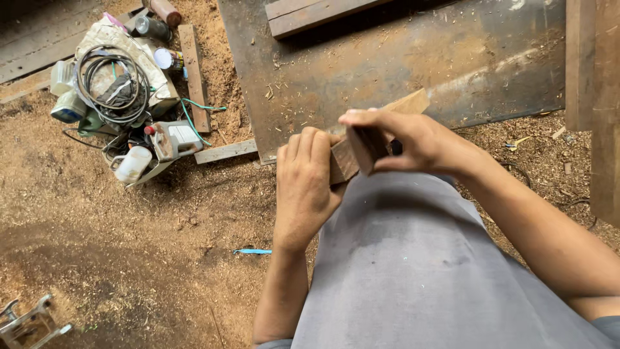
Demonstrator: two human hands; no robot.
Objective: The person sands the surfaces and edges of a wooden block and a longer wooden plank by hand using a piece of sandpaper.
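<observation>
The sawdust floor [129, 245] spreads over most of the room, and on it, just beyond the person's knee, lies a big rusty metal sheet [387, 58], which I'll use as my marker. Across the sheet's far edge rests a plank [310, 14], and off its right side a thick timber post [597, 97] stands. The person's grey-clad leg [413, 271] fills the near side, reaching toward the sheet's near edge. Well to the left of the sheet sits a heap of gear: a coil of black cable [110, 84] on a pale bag, a few cans and tubs around it, a white jug [134, 164] at its near end. A thin batten [225, 152] lies touching the sheet's near left corner. Over the sheet's near edge, the left hand [303, 187] has its fingers curled together round a wood block [352, 155], and the right hand [413, 139] pinches the same block from above, thumb under and fingers pressed on top. A small blue scrap [253, 251] lies on the floor, near the left wrist.
</observation>
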